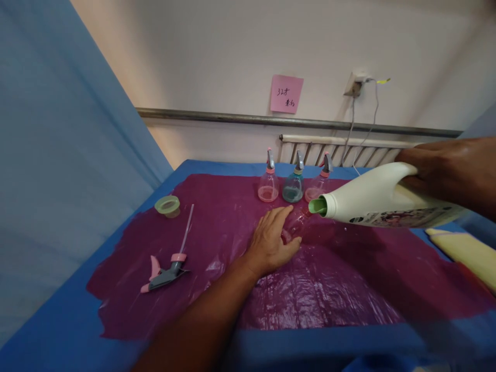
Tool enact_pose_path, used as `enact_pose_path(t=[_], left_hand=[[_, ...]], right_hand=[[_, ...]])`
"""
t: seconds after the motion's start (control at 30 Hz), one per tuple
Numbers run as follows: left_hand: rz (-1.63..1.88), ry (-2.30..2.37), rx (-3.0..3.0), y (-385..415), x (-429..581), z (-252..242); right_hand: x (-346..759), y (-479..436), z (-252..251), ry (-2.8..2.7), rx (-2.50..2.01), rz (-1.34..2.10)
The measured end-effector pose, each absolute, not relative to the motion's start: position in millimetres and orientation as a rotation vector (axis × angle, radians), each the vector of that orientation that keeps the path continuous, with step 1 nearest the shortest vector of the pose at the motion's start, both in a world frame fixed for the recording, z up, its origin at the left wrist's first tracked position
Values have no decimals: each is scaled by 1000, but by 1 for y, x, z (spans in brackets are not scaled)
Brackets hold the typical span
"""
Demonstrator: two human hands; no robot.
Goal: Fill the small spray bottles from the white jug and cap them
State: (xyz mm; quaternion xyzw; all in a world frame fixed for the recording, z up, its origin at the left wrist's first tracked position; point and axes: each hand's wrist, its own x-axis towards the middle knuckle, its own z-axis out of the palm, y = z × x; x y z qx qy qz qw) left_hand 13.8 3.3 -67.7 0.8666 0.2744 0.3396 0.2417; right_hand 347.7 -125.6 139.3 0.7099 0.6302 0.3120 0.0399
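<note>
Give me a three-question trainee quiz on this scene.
1. True or false: the right hand tilts the white jug, spout toward the clear bottle that the left hand grips.
2. The loose spray head lies: A left of the left hand; B right of it; C beyond it.
3. Fill in: ___ spray bottles stand at the back.
Key: 1 true; 2 A; 3 three.
</note>
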Motion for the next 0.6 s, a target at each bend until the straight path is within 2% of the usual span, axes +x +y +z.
enact_pose_path(t=[0.6], left_hand=[[932,738,2374,3,14,-69]], right_hand=[[352,-125,145,1965,2103,1000]])
